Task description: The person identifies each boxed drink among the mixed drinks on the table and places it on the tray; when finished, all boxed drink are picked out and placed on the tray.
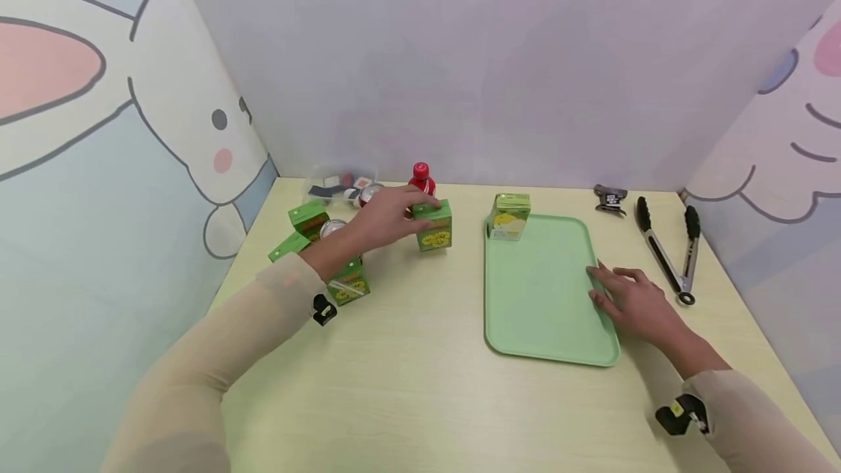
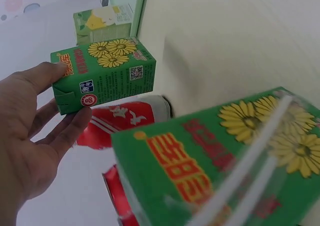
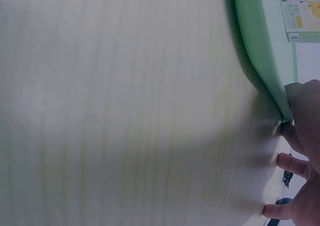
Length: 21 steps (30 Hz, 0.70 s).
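In the head view my left hand (image 1: 390, 217) holds a green drink carton (image 1: 434, 228) by its upper part, thumb and fingertips at its sides. The carton's yellow flowers face the left wrist camera, where the left hand (image 2: 35, 121) grips its end. A red bottle (image 1: 422, 182) stands just behind it. On the right, my right hand (image 1: 637, 301) rests at the right rim of a light green tray (image 1: 552, 290), thumb and forefinger over the edge. From the right wrist, other fingertips (image 3: 272, 211) appear spread on the table. A pear drink carton (image 1: 509, 219) stands at the tray's back left corner.
Several green cartons (image 1: 348, 287) and cans (image 1: 331, 227) stand at the left, partly hidden by my left arm. Behind them sits a clear container (image 1: 338, 181) of small items. Tongs (image 1: 670, 258) and a small black object (image 1: 611, 199) lie to the right; walls enclose the table.
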Motion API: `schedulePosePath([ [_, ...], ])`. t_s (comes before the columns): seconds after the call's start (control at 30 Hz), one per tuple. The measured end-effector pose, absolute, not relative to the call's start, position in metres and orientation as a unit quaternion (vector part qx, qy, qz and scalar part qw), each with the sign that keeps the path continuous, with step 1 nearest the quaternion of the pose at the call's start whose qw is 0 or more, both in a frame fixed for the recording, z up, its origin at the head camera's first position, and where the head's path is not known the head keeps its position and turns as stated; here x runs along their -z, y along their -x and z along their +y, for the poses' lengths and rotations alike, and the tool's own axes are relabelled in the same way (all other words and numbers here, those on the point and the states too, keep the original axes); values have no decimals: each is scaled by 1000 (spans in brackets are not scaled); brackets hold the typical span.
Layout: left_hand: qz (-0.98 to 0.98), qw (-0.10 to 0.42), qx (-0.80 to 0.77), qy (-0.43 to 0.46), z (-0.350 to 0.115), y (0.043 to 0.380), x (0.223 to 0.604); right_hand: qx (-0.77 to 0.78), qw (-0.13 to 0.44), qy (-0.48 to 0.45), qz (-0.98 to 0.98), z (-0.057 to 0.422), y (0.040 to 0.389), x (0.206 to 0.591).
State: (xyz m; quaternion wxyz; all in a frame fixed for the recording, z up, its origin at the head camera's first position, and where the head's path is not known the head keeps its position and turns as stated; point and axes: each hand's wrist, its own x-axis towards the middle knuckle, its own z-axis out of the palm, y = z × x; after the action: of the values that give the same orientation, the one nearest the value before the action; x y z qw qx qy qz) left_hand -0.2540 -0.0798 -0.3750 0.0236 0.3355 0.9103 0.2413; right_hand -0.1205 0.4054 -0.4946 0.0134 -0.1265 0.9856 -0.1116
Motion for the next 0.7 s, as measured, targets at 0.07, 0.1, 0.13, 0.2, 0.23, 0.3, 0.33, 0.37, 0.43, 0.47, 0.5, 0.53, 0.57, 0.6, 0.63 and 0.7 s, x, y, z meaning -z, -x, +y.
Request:
schedulePosePath([
  [0.07,908,23,-237,-345,-72,253,373,111,13,127,986,406,120,495],
  [0.1,907,22,-234,-348,-69,253,372,111,12,127,986,406,120,495],
  [0.13,907,21,-232,-352,-65,253,372,111,11,128,986,405,120,495],
  [0.2,905,22,-229,-357,-57,253,371,110,9,129,986,405,120,495],
  [0.23,905,22,-228,-359,-53,253,370,109,7,129,986,405,120,495],
  [0.3,901,23,-231,-367,-45,253,370,109,5,130,985,404,120,494],
  [0.33,899,24,-232,-372,-41,253,370,109,4,131,985,404,120,494],
  [0.37,896,25,-234,-377,-38,253,371,110,5,130,985,403,120,494],
  [0.43,891,26,-239,-386,-31,253,371,110,5,130,985,402,120,494],
  [0.47,889,26,-242,-389,-27,253,371,110,5,130,985,402,120,494],
  [0.5,887,25,-243,-392,-24,253,371,110,6,129,986,402,120,493],
  [0.53,886,25,-244,-393,-21,253,371,108,8,128,986,403,120,493],
  [0.57,886,26,-244,-394,-17,253,372,108,9,127,986,403,121,493],
  [0.6,886,25,-243,-394,-14,253,372,106,9,127,986,403,121,494],
  [0.63,887,24,-241,-394,-11,253,373,106,9,126,986,403,121,493],
  [0.7,885,24,-239,-398,-5,254,374,106,10,126,986,403,121,493],
])
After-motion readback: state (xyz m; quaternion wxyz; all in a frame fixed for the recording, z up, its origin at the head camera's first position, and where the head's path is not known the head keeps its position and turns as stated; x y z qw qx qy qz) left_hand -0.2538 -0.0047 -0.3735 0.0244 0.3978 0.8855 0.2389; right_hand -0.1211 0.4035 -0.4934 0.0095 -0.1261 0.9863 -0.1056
